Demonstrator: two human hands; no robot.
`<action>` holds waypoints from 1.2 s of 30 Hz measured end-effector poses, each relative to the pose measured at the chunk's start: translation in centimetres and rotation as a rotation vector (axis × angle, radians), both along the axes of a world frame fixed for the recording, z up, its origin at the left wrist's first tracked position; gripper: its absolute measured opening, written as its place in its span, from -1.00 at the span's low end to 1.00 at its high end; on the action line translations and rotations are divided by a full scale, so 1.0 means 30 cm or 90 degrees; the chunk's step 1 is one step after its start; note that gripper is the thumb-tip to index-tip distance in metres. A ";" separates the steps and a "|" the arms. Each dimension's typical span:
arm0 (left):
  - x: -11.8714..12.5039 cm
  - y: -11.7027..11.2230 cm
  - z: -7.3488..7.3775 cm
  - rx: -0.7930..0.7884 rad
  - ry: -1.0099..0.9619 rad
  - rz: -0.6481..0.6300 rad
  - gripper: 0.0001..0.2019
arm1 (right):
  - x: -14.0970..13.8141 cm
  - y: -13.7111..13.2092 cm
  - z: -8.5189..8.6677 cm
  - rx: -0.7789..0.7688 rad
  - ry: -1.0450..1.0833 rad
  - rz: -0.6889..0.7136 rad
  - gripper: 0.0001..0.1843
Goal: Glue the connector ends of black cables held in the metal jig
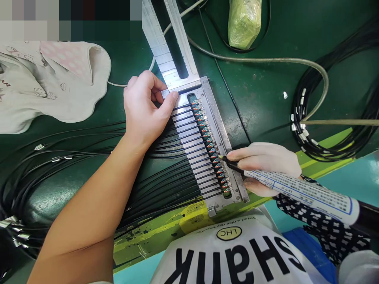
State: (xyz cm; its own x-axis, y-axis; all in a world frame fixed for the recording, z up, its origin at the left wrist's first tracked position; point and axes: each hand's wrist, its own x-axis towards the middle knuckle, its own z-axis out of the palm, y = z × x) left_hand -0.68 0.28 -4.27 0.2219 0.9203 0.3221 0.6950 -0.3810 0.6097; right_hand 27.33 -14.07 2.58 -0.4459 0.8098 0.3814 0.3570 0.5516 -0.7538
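Note:
A metal fixture (186, 144) lies on the table, its slotted hinged arm (177, 43) swung open toward the far side. Across it runs a row of black cables (174, 169) whose ends carry small connectors with orange and green wires (211, 151). My left hand (148, 104) pinches the fixture's left edge near the hinge, thumb on top and fingers curled, partly hidden. My right hand (266, 165) grips a marker pen (302, 193) with a white printed barrel. Its tip is at the connectors in the lower half of the row; whether it touches them I cannot tell.
Black cable bundles lie at left (17, 189) and in a coil (304, 134) at right. A patterned cloth (59, 86) is at upper left, a plastic-wrapped green bundle (245, 23) at the back. A grey cord (266, 60) crosses the green table (260, 102), which has a yellow-green edge (160, 232).

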 end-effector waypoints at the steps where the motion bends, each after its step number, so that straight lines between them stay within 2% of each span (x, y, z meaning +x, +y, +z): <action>1: 0.002 -0.001 0.001 -0.004 -0.009 0.004 -0.79 | 0.000 0.000 0.000 0.000 0.000 0.000 -0.81; 15: 0.004 0.003 0.001 -0.018 -0.015 0.003 -0.75 | 0.011 0.006 -0.001 0.016 -0.013 0.023 -0.82; 22: 0.023 -0.016 0.083 -0.167 -0.014 0.032 -0.78 | 0.015 0.003 -0.004 0.029 0.000 0.029 -0.79; 25: 0.031 -0.022 0.103 -0.193 -0.008 0.048 -0.73 | 0.017 0.005 -0.001 0.027 -0.001 0.035 -0.79; 36: 0.029 -0.020 0.091 -0.184 -0.010 0.051 -0.64 | 0.022 0.010 0.006 0.005 -0.025 0.041 -0.79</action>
